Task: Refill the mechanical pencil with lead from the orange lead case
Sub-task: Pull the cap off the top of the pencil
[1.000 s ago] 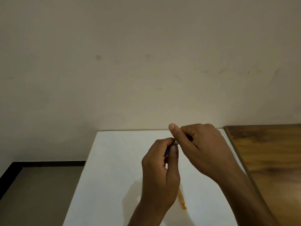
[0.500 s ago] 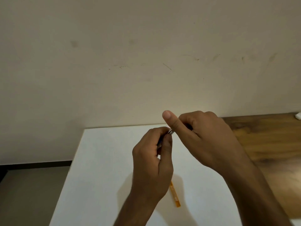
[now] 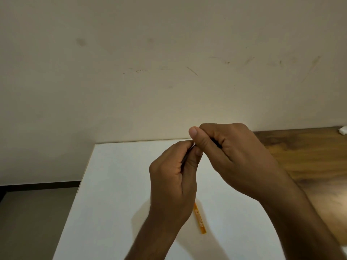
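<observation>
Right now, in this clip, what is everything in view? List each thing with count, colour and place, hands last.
pencil: one, dark, held up between both hands, mostly hidden
lead case: one, orange, flat on the white table beside the left wrist
white table: one, white, centre foreground
wooden top: one, brown, right of the white table
white scrap: one, far right on the wooden top, unclear what
wall: cream, scuffed, behind
left hand: grips the pencil
right hand: grips the pencil

Matt white table [image 3: 116, 184]; glossy wood desk [image 3: 309, 156]; lead case [image 3: 200, 218] prob. plastic.
</observation>
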